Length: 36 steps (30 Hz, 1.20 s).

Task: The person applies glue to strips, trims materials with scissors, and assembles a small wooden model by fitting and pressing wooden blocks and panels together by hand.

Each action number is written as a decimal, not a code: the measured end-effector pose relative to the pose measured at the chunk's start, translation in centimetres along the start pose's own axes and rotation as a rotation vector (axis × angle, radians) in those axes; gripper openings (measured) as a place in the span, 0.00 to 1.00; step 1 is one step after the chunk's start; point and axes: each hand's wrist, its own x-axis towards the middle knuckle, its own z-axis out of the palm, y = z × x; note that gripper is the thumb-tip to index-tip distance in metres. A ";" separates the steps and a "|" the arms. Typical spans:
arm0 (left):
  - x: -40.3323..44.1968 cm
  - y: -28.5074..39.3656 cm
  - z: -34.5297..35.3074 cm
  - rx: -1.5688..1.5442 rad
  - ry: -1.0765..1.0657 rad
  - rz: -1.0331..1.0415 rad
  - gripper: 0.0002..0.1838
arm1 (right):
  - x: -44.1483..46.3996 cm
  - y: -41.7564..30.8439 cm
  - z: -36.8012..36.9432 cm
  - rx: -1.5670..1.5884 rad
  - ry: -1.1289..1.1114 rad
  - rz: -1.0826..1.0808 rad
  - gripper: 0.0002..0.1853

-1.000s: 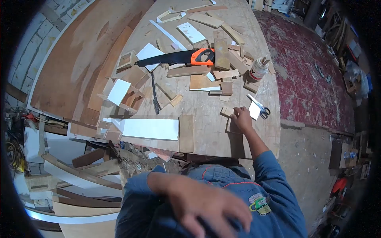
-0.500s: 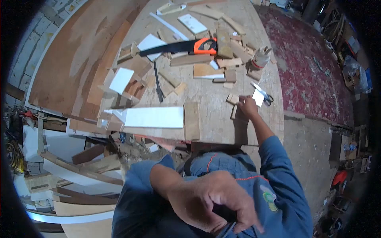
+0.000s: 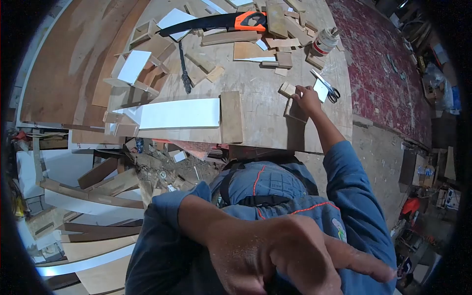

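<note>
My right hand [image 3: 308, 99] reaches to the right part of the workbench, its fingers bent and pressed together on the edge of a small wooden block [image 3: 286, 89]. Just below that hand lies another short wooden piece [image 3: 293, 112], partly in shadow. Close to its right are scissors [image 3: 330, 91] with dark handles, beside a small white piece [image 3: 320, 91]. My left hand [image 3: 280, 250] is raised close to the camera, with one finger stretched out to the right and the others bent. Nothing shows in it; its lower part is cut off by the frame edge.
A hand saw [image 3: 211, 23] with an orange handle lies among wood offcuts at the back. A jar [image 3: 324, 41] stands at the back right. A long white board [image 3: 179, 114] and a wooden block [image 3: 231, 117] lie near the front edge. Curved boards [image 3: 88, 196] are stacked lower left.
The view has shifted, so the bench appears higher in the picture. My left hand has turned, and one finger now stretches to the right. My right hand stays at the small wooden block.
</note>
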 end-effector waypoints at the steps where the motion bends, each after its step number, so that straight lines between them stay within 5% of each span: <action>1: 0.2 -1.0 -0.6 0.004 -0.001 0.002 0.29 | 0.1 0.2 0.2 0.012 0.009 -0.005 0.22; 3: 1.0 -3.0 -2.1 0.119 -0.132 0.496 0.30 | 0.0 0.0 0.6 0.028 0.011 -0.013 0.22; 4: 1.0 -3.1 -1.4 0.119 -0.131 0.497 0.30 | -0.1 0.0 0.5 0.040 0.020 -0.021 0.22; 6: 1.3 -3.0 0.4 0.199 0.302 0.396 0.26 | 0.2 0.4 0.3 0.049 0.036 -0.024 0.22; 7: 2.0 -3.3 0.2 0.193 0.306 0.397 0.26 | 0.2 0.6 0.5 0.040 0.054 -0.044 0.22; 9: 3.4 -3.7 -0.4 -0.030 0.148 0.397 0.23 | 0.0 0.6 0.5 0.049 0.063 -0.069 0.21; 16: 6.4 -4.3 -4.0 0.124 0.229 0.231 0.24 | 0.3 0.9 -0.4 0.099 -0.052 -0.091 0.20; 19: 8.4 -5.1 -5.9 0.094 0.154 0.388 0.15 | 0.6 1.3 -1.1 0.113 -0.088 -0.114 0.22; 21: 8.3 -5.8 -6.2 -0.001 0.358 0.437 0.07 | 0.2 1.7 -0.9 0.157 -0.098 -0.131 0.22; 25: 8.5 -5.6 -10.0 -0.073 0.187 0.207 0.08 | 1.4 1.5 -2.2 0.136 -0.101 -0.180 0.22; 30: 10.2 -6.7 -13.4 -0.193 0.039 0.382 0.09 | 4.9 1.5 -3.7 0.117 -0.407 -0.205 0.20; 34: 10.9 -4.6 -14.8 -0.148 0.244 0.454 0.11 | 8.7 1.2 -4.0 -0.005 -0.543 -0.352 0.17; 36: 11.2 -3.2 -17.1 -0.098 -0.004 0.452 0.13 | 10.4 -0.7 -5.6 0.020 -0.529 -0.366 0.15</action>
